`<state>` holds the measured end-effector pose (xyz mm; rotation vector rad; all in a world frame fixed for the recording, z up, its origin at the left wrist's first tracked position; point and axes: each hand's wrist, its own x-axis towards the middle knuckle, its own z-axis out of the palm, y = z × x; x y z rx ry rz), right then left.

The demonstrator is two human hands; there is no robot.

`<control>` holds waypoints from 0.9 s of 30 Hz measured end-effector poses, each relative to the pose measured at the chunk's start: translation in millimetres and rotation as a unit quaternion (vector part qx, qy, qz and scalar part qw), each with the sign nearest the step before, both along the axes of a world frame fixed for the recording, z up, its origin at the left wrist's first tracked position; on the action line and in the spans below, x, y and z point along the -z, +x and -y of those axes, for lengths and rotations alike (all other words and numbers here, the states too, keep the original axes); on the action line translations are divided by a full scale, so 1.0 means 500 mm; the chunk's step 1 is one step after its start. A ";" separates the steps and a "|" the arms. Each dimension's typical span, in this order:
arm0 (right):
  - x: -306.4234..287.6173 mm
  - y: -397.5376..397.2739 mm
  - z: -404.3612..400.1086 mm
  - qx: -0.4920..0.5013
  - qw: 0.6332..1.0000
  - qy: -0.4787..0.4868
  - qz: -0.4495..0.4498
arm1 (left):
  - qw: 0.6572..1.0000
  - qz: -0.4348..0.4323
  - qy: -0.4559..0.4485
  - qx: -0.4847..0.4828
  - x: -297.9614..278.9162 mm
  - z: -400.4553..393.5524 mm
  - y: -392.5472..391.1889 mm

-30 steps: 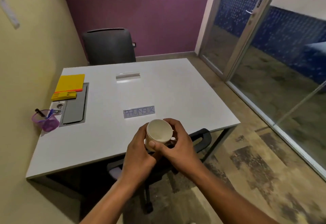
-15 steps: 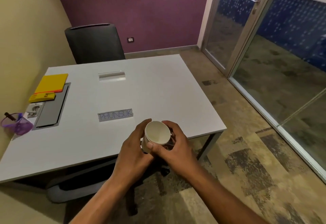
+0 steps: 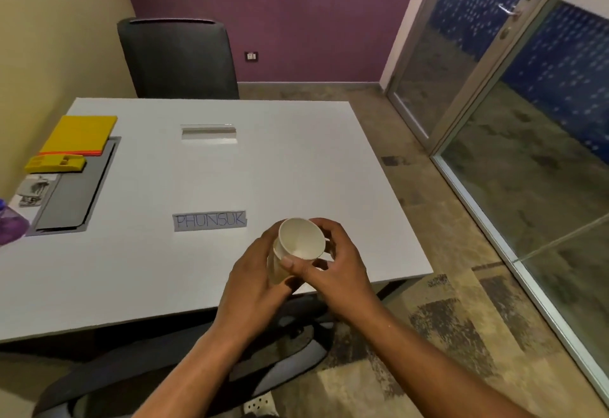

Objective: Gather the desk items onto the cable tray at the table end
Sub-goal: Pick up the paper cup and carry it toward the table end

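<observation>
White paper cup [image 3: 301, 239] (empty) tilted, held.

Cream cup [image 3: 301, 239]; yellow notebook [image 3: 80, 134]; grey tray [image 3: 71, 200]; white table [image 3: 296, 170]; purple holder [image 3: 11, 225], possibly translucent.

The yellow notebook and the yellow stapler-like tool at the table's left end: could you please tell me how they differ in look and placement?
The yellow notebook is a broad flat slab with an orange lower edge; the yellow tool is narrow, long and has cut-out recesses. The notebook lies farther from the camera, the tool nearer, just in front of it. The notebook's near corner overlaps the grey cable tray; the tool sits at the tray's left edge. Both are yellow and lie flat.
</observation>
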<state>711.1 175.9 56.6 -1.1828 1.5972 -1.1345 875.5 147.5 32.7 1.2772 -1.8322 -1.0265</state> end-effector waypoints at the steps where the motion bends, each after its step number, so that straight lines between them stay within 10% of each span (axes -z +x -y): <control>1: 0.003 0.002 0.017 -0.006 1.000 0.003 -0.003 | 1.000 -0.003 0.000 0.001 0.002 0.012 0.001; 22: 0.112 -0.025 0.320 -0.086 0.980 0.088 0.157 | 0.957 0.040 0.151 -0.246 0.123 0.090 -0.027; 27: 0.213 -0.077 0.421 -0.123 0.986 0.086 0.069 | 0.941 0.047 0.158 -0.297 0.120 0.096 -0.081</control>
